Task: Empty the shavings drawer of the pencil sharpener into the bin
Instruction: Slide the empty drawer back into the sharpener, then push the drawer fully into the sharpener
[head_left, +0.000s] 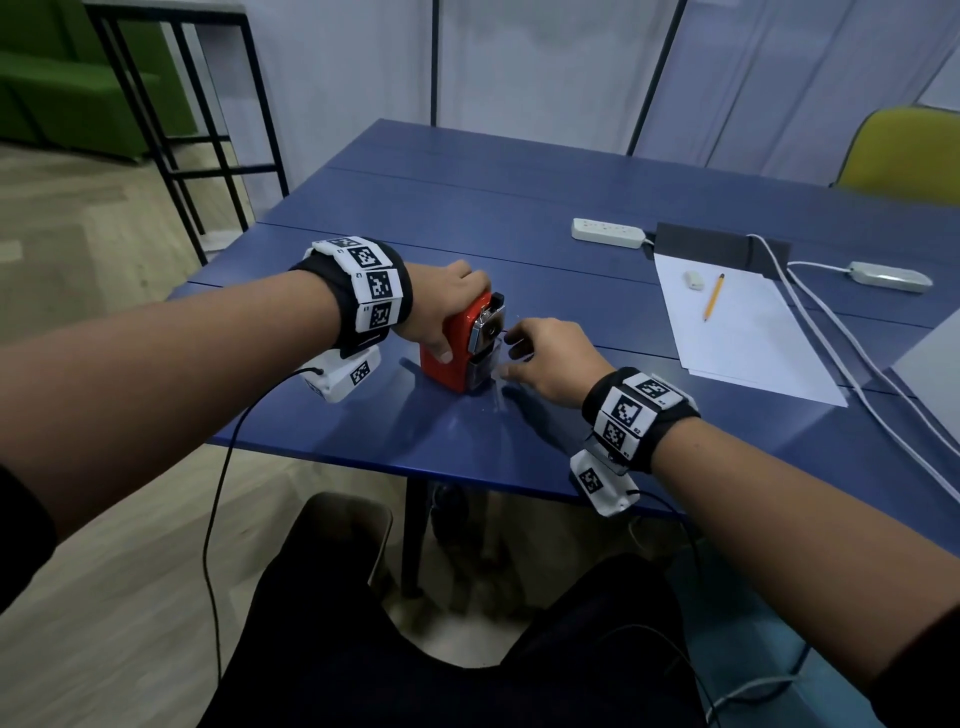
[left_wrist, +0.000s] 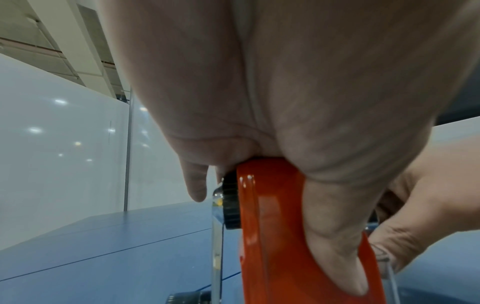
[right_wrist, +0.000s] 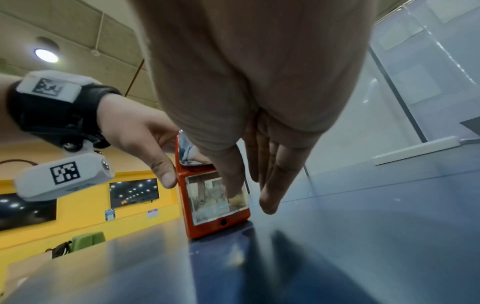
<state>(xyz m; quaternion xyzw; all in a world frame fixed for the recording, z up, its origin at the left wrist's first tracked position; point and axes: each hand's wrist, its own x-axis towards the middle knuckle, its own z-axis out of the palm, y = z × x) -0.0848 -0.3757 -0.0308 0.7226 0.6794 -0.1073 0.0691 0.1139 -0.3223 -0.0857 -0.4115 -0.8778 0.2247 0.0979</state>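
The red pencil sharpener (head_left: 460, 345) is stood upright on the blue table (head_left: 519, 218), near the front edge & left of centre. It is gripped from above by the left hand (head_left: 441, 306): palm over the top, thumb down the near side, fingers curled over the far side. In the left wrist view the crank handle & a black knob are seen at the back of the body.

The clear shavings drawer (right_wrist: 218, 197) is seated in the lower front of the sharpener; shavings are visible through it. It is touched by the right hand (head_left: 550, 361), thumb on the front face, other fingers held fairly straight just beside it. Whether the drawer is actually pinched can't be told.

Further right on the table, well apart: white paper (head_left: 737, 332) w/ a yellow pencil (head_left: 714, 296) & an eraser (head_left: 693, 279) on it, a white power strip (head_left: 608, 232) behind.
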